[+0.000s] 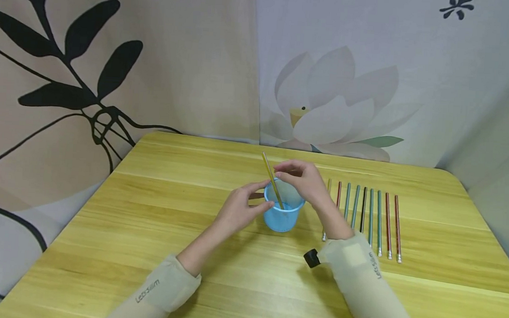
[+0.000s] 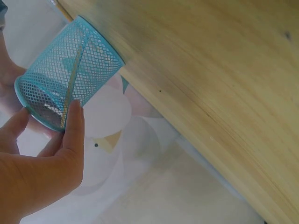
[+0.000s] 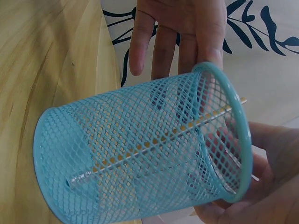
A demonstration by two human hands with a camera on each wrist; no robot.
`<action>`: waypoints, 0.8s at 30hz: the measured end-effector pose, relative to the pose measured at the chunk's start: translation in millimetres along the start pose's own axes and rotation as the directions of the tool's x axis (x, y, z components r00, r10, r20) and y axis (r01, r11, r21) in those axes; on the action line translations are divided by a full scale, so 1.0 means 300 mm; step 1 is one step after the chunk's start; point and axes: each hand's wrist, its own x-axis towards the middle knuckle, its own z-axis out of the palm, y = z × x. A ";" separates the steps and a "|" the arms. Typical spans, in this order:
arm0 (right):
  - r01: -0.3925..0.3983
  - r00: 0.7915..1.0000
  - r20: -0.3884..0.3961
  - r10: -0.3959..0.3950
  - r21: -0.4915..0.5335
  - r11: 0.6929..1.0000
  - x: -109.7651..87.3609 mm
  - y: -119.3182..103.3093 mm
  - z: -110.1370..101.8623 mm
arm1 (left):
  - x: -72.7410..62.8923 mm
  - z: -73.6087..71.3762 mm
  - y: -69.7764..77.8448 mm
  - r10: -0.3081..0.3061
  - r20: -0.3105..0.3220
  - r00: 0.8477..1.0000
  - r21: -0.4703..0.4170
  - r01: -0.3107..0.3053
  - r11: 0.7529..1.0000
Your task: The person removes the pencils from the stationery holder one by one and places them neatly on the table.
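A light blue mesh pencil cup stands upright on the table. My left hand holds it near the rim from the left, thumb on the near side and fingers round the far side. One yellow pencil leans inside; its eraser end is down at the cup's bottom and its other end sticks out above the rim. Over the rim's right side is my right hand, fingers bent close beside the pencil without visibly pinching it. Through the mesh, the pencil also shows in the left wrist view.
To the right, several pencils lie side by side in a row: a yellow one, red ones, teal ones and a black one. My right forearm passes over part of the row. A patterned curtain hangs behind the wooden table.
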 end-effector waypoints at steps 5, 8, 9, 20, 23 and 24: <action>-0.003 1.000 0.014 0.003 -0.010 1.000 0.004 -0.002 0.009 | -0.001 0.000 0.000 0.007 0.000 1.000 0.000 -0.007 1.000; -0.006 1.000 0.020 0.006 -0.012 1.000 0.007 -0.003 0.013 | 0.000 0.000 0.000 0.008 -0.003 1.000 -0.004 -0.008 1.000; -0.006 1.000 0.023 0.006 -0.014 1.000 0.008 -0.003 0.014 | 0.000 0.000 0.000 0.008 -0.004 1.000 -0.005 -0.008 1.000; -0.024 0.999 0.030 0.026 -0.057 0.998 0.023 -0.010 0.026 | -0.001 0.000 0.002 0.011 -0.006 1.000 -0.016 -0.011 1.000; -0.025 0.999 0.027 0.027 -0.064 0.998 0.023 -0.011 0.028 | 0.000 0.000 0.002 0.012 -0.008 1.000 -0.009 -0.013 1.000; -0.024 0.999 0.026 0.026 -0.065 0.998 0.022 -0.011 0.028 | 0.000 0.000 0.002 0.013 -0.008 1.000 -0.003 -0.013 1.000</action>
